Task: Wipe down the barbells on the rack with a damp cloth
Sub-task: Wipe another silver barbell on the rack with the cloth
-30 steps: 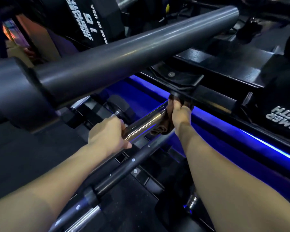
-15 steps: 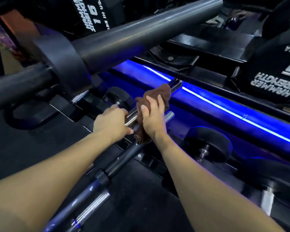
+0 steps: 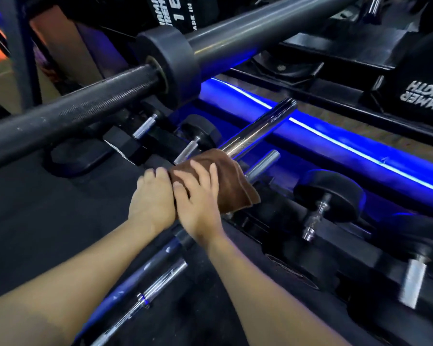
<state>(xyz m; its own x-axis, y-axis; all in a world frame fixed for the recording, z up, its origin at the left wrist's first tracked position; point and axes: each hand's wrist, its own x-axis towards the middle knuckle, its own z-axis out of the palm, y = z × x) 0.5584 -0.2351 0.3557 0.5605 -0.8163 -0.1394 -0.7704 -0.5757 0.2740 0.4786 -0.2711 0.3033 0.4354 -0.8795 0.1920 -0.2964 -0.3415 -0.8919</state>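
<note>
My right hand [image 3: 198,198] has drawn the brown cloth [image 3: 225,181] back along the chrome barbell sleeve [image 3: 258,128]: a second ago it was bunched up near the far tip, half a second ago it sat mid-sleeve, and now it lies at the near end, butted up against my left hand [image 3: 153,198]. The right grip lies over the cloth with fingers spread and only lightly bent, pressing the fabric down around the bar rather than clenching it. The left grip is wrapped round the bar just beside the cloth, steadying it. The whole outer length of the sleeve now shows bare and shiny above the blue light strip [image 3: 335,143], so I judge this stroke has covered it. What's left, as I read it, is the stretch hidden under my hands and the shaft [image 3: 145,268] running down towards me. The big dark barbell [image 3: 68,106] overhead hasn't been touched in these frames.
</note>
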